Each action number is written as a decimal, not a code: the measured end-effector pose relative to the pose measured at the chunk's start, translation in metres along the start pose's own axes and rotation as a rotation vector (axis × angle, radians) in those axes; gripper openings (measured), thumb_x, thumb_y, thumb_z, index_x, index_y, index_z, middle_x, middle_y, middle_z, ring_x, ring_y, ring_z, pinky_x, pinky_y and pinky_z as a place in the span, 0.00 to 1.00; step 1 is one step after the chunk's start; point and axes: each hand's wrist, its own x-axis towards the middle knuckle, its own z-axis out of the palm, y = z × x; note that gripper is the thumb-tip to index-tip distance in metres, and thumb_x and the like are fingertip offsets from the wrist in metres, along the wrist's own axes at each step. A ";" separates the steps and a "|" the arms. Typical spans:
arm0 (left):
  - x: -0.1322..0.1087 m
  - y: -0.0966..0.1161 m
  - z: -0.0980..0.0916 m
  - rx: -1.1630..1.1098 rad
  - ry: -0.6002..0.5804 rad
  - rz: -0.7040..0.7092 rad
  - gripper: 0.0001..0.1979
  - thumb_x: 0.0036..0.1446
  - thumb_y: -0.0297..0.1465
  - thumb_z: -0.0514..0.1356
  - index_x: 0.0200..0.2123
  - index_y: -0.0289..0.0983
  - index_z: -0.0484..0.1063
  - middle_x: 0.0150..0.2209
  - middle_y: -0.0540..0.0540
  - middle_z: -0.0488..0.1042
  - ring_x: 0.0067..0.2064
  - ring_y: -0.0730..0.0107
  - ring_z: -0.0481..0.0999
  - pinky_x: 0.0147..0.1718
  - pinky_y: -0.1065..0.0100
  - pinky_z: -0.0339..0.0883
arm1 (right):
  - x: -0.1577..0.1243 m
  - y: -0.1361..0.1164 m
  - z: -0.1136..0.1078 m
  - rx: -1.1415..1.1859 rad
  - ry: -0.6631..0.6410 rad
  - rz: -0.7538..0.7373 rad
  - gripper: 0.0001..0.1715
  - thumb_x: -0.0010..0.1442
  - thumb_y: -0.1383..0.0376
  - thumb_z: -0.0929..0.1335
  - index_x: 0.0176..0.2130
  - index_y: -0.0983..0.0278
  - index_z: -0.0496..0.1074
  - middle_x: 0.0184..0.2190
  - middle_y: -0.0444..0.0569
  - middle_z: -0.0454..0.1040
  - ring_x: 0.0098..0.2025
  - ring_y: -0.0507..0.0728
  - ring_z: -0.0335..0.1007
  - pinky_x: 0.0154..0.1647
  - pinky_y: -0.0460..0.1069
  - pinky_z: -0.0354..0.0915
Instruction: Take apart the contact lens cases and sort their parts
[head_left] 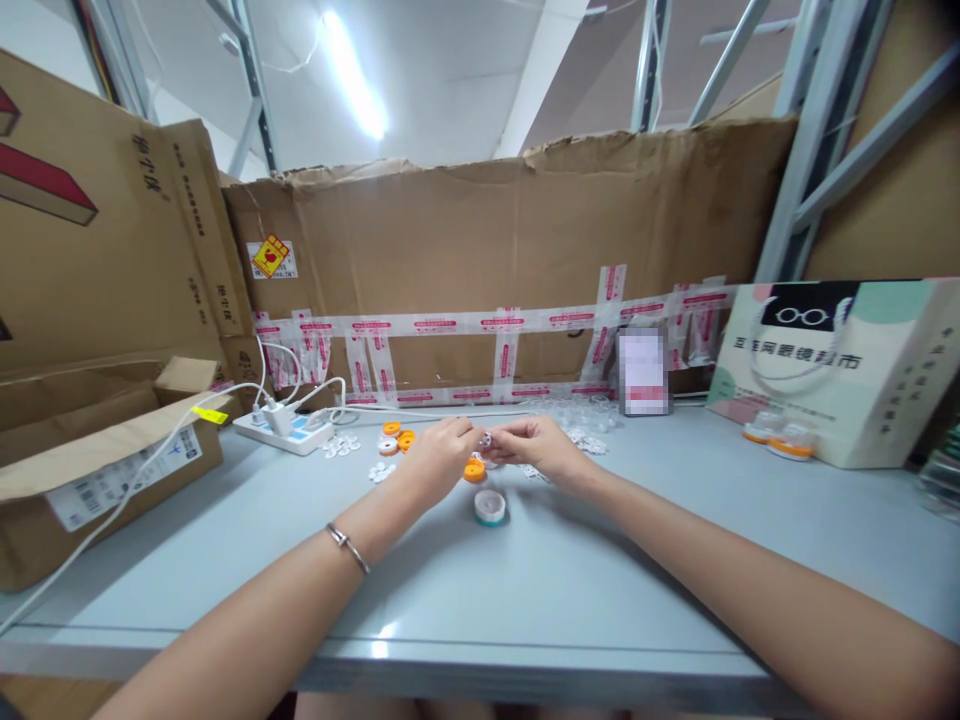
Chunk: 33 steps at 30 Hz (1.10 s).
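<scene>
My left hand [448, 452] and my right hand [544, 452] meet over the middle of the table, fingertips pinched together. Between them is a small white piece with dark spots [486, 439], gripped from both sides; its exact kind is too small to make out. Just below the fingers lies an orange round part [474, 470]. Closer to me stands a short round case [490, 507] with a clear-white top and a green base. Beside my left hand are several orange and white discs [391, 429]. Small white pieces [589, 443] lie scattered behind my right hand.
A white power strip [285, 430] with cables sits at the left, by an open cardboard box [112, 470]. Clear plastic parts [574, 412] lie at the back. A phone [643, 370] leans upright near a paper bag [832, 370], with orange-based cases [791, 441] before it.
</scene>
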 end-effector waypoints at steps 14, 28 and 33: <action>-0.001 0.003 -0.002 0.032 0.026 0.050 0.07 0.56 0.23 0.49 0.31 0.34 0.66 0.29 0.46 0.68 0.32 0.69 0.66 0.30 0.69 0.61 | 0.002 0.006 0.000 0.015 0.020 -0.033 0.20 0.36 0.55 0.72 0.26 0.69 0.76 0.21 0.48 0.75 0.26 0.52 0.72 0.34 0.48 0.68; -0.001 0.004 0.003 -0.093 0.191 0.040 0.08 0.57 0.25 0.49 0.34 0.35 0.67 0.29 0.48 0.70 0.32 0.72 0.68 0.31 0.71 0.62 | 0.009 0.009 -0.006 0.014 0.049 0.089 0.07 0.44 0.64 0.70 0.23 0.68 0.72 0.19 0.48 0.75 0.24 0.50 0.72 0.29 0.44 0.68; 0.002 0.002 0.000 -0.207 0.337 -0.039 0.08 0.57 0.29 0.51 0.38 0.35 0.66 0.32 0.46 0.71 0.34 0.72 0.69 0.34 0.70 0.64 | 0.015 0.010 -0.022 -0.229 0.143 0.086 0.06 0.47 0.68 0.65 0.22 0.68 0.70 0.18 0.48 0.74 0.22 0.49 0.70 0.26 0.43 0.67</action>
